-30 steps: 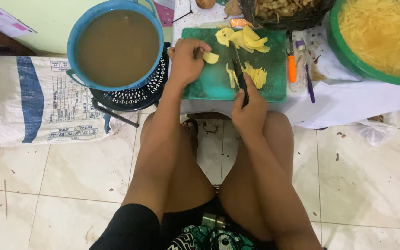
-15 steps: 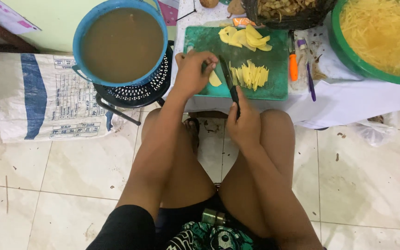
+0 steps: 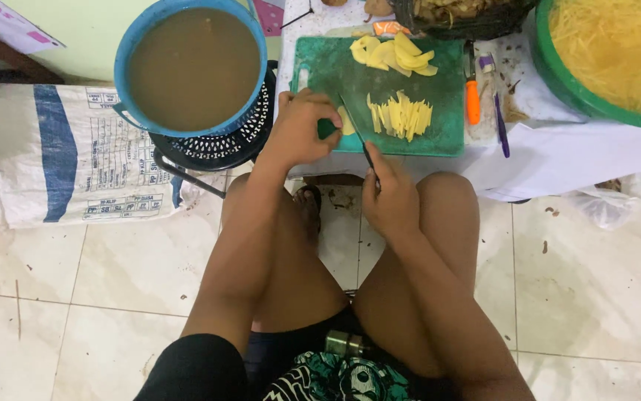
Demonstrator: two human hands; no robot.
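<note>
On a green cutting board (image 3: pixel 328 67), my left hand (image 3: pixel 302 130) presses a small pale yellow piece (image 3: pixel 347 121) near the board's front left. My right hand (image 3: pixel 389 197) grips a dark-handled knife (image 3: pixel 358 128) whose blade lies against that piece. Cut yellow strips (image 3: pixel 401 115) are heaped just right of the blade. Flat yellow slices (image 3: pixel 391 53) are piled at the board's far edge.
A blue tub of brown liquid (image 3: pixel 194 63) sits on a black perforated basket (image 3: pixel 220 145) at left. A green basin of yellow shreds (image 3: pixel 614 52) is at right. An orange-handled peeler (image 3: pixel 473 100) and purple tool (image 3: pixel 500 122) lie on white cloth (image 3: pixel 580 152). A printed sack (image 3: pixel 68 152) lies on the tiled floor.
Both hands have shifted left along the board. The knife left the strip pile and now meets the piece under my left hand.
</note>
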